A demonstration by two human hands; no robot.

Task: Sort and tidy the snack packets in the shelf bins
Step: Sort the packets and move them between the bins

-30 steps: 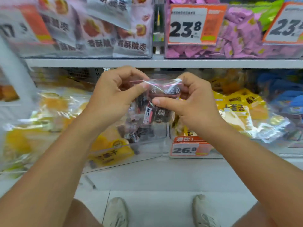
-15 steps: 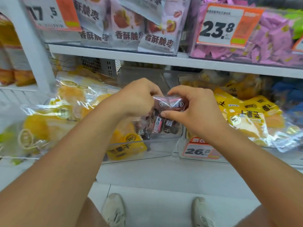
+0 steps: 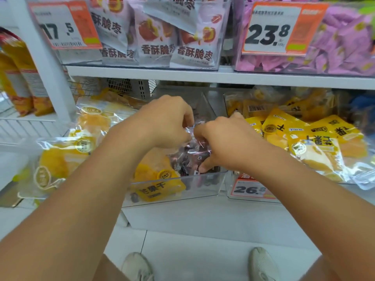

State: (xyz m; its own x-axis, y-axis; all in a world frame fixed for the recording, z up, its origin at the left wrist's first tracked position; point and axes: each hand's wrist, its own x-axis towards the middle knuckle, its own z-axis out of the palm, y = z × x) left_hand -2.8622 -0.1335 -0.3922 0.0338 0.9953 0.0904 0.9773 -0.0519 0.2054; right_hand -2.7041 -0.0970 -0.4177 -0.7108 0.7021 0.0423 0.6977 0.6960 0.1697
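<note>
Both hands have dropped lower since a moment ago, taking the clear dark-snack packet (image 3: 195,148) down into the middle clear bin (image 3: 211,186). The left hand (image 3: 165,122) pinches its crinkly top edge, and the right hand (image 3: 221,139) has the same grip from the other side. Yellow mango packets (image 3: 316,142) are piled in the bin just right.

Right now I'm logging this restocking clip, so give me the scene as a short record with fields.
left hand: left hand pinches the dark snack packet's clear top edge
right hand: right hand grips the same packet
held item: dark snack packet, over the clear bin
bin: clear bin holds dark packets and a yellow mango packet
neighbours: yellow packets in the bin to the right
price tags: 26.8 tag below; 23.8 tag above
</note>
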